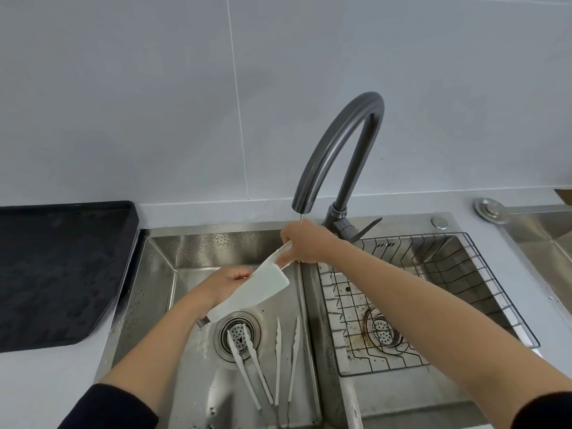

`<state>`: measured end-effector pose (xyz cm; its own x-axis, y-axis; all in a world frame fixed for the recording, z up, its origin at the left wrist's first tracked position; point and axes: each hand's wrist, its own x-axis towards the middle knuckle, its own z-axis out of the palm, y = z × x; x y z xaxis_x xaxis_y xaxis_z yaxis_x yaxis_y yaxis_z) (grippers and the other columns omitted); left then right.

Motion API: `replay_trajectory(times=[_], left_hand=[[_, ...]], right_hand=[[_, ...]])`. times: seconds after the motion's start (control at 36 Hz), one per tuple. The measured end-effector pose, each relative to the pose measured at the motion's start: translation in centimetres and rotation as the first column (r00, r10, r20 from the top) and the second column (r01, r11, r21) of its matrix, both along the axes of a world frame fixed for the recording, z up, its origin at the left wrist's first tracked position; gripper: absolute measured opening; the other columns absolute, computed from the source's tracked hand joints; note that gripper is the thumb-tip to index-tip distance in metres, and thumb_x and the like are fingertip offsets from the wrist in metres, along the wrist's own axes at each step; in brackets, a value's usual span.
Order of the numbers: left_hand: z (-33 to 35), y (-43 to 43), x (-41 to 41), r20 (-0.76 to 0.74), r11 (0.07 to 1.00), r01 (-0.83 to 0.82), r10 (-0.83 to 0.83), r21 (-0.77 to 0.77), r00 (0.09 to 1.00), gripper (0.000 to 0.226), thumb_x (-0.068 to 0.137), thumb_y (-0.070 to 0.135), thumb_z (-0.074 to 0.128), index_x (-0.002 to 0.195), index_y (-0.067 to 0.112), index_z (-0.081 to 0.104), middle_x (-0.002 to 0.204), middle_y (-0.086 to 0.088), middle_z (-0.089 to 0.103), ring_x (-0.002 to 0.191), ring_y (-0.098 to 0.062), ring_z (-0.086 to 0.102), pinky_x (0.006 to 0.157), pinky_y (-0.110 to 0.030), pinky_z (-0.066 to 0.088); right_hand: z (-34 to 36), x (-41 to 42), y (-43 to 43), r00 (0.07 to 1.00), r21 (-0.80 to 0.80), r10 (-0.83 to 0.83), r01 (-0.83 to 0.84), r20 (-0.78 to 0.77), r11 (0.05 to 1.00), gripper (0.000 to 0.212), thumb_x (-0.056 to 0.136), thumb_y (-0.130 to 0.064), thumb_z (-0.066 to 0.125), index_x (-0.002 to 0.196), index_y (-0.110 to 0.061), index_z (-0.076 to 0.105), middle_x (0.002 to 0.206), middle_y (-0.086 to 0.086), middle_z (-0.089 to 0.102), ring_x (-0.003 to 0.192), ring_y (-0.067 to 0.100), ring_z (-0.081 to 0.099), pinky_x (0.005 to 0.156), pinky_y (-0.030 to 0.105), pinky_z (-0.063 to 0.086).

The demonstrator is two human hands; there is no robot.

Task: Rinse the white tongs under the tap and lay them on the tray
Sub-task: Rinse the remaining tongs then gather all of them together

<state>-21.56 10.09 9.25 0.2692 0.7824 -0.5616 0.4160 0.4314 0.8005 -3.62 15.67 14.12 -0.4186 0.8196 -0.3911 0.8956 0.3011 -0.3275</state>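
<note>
two white tongs (247,363) (288,363) lie untouched on the floor of the left sink basin (161,267), tips near the drain (237,335). above them, a white flat utensil (253,292) is held by both hands: left hand (226,283) clasped on its lower part, right hand (305,246) pinching the upper end under the tap (337,156), thin trickle. black tray (58,274) on the counter (40,382) left, wire rack (433,289) in the right basin.

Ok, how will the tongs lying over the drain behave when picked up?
Probably light: the tongs are two thin, white, plastic-looking arms. Likely springy, since the arms splay apart at the drain end. Possibly slippery, as the sink around them looks wet.
</note>
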Motion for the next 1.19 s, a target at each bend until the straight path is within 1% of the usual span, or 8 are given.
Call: replay_trajectory(times=[0.14, 0.19, 0.36, 0.56, 0.67, 0.81, 0.97, 1.19], left_hand=[[0.0, 0.4, -0.9, -0.076, 0.999, 0.001, 0.001, 0.034, 0.997, 0.017, 0.091, 0.013, 0.054, 0.101, 0.016, 0.068, 0.066, 0.006, 0.062, 0.055, -0.005, 0.052, 0.051, -0.016, 0.039], [0.0, 0.6, -1.3, -0.073, 0.999, -0.002, 0.004, 0.033, 0.997, 0.015, 0.090, 0.014, 0.056, 0.095, 0.017, 0.070, 0.066, 0.005, 0.062, 0.057, -0.007, 0.051, 0.053, -0.018, 0.039], [0.2, 0.8, -1.6, -0.074, 0.999, -0.018, 0.021, 0.044, 0.997, 0.025, 0.091, 0.010, 0.054, 0.075, 0.024, 0.067, 0.043, 0.015, 0.058, 0.042, 0.003, 0.049, 0.050, -0.017, 0.039], [-0.5, 0.1, -1.5, 0.052, 0.984, -0.173, 0.171, 0.033, 0.984, 0.025, 0.092, 0.005, 0.049, 0.079, 0.019, 0.066, 0.051, 0.004, 0.058, 0.048, -0.012, 0.047, 0.051, -0.023, 0.037], [-1.1, -0.4, -1.0, 0.033, 0.960, -0.250, 0.248, 0.126, 0.968, 0.023, 0.094, 0.012, 0.048, 0.081, 0.025, 0.062, 0.062, 0.001, 0.056, 0.052, -0.010, 0.045, 0.050, -0.021, 0.036], [-2.2, -0.5, -1.0, 0.069, 0.905, -0.385, 0.379, 0.178, 0.923, 0.017, 0.097, 0.013, 0.042, 0.094, 0.009, 0.057, 0.058, -0.001, 0.046, 0.041, -0.009, 0.038, 0.043, -0.019, 0.033], [-3.5, -0.7, -0.4, 0.024, 0.815, -0.551, 0.556, 0.180, 0.831, 0.017, 0.099, 0.019, 0.035, 0.090, 0.010, 0.046, 0.065, -0.003, 0.044, 0.052, -0.015, 0.037, 0.050, -0.025, 0.033], [-6.0, -3.3, 1.0, 0.057, 0.764, -0.645, 0.644, 0.017, 0.763, 0.014, 0.100, 0.018, 0.032, 0.092, 0.008, 0.040, 0.074, -0.004, 0.048, 0.062, -0.015, 0.047, 0.057, -0.025, 0.045]], right_hand=[[0.5, 0.5, 0.5, 0.964, -0.229, -0.127, 0.073, -0.232, 0.971, 0.004, 0.084, -0.008, 0.062, 0.084, -0.009, 0.058, 0.065, 0.006, 0.058, 0.039, 0.003, 0.047, 0.036, 0.010, 0.036], [0.7, 0.8, 0.7, 0.933, -0.318, -0.190, 0.088, -0.305, 0.944, 0.015, 0.085, -0.001, 0.057, 0.099, -0.002, 0.063, 0.064, 0.009, 0.059, 0.036, 0.004, 0.050, 0.038, 0.012, 0.042], [1.1, 1.8, 1.2, 0.830, -0.541, -0.353, 0.075, -0.432, 0.838, 0.039, 0.090, 0.005, 0.050, 0.128, -0.002, 0.051, 0.055, -0.004, 0.070, 0.057, 0.007, 0.069, 0.062, 0.017, 0.058], [0.8, 2.2, 0.9, 0.555, -0.643, -0.590, 0.123, -0.587, 0.756, 0.031, 0.094, -0.001, 0.046, 0.125, -0.005, 0.051, 0.101, 0.007, 0.067, 0.079, 0.012, 0.071, 0.078, 0.028, 0.058], [-0.1, 1.5, -0.2, 0.394, -0.696, -0.703, 0.188, -0.593, 0.693, 0.041, 0.097, -0.023, 0.044, 0.136, -0.010, 0.041, 0.109, 0.009, 0.064, 0.095, 0.023, 0.064, 0.083, 0.031, 0.054], [-1.7, 0.9, -2.3, 0.212, -0.810, -0.824, 0.172, -0.525, 0.560, 0.047, 0.098, -0.042, 0.031, 0.138, -0.017, 0.037, 0.130, 0.019, 0.055, 0.112, 0.034, 0.057, 0.091, 0.042, 0.048], [-4.5, 0.5, -4.9, 0.130, -0.907, -0.903, 0.050, -0.409, 0.418, 0.061, 0.094, -0.056, 0.023, 0.144, -0.020, 0.025, 0.136, 0.019, 0.049, 0.110, 0.034, 0.055, 0.086, 0.043, 0.047], [-6.8, -0.4, -6.6, 0.170, -0.910, -0.905, 0.078, -0.389, 0.406, 0.041, 0.094, -0.025, 0.047, 0.133, -0.011, 0.042, 0.130, 0.018, 0.053, 0.109, 0.032, 0.057, 0.088, 0.038, 0.050]])
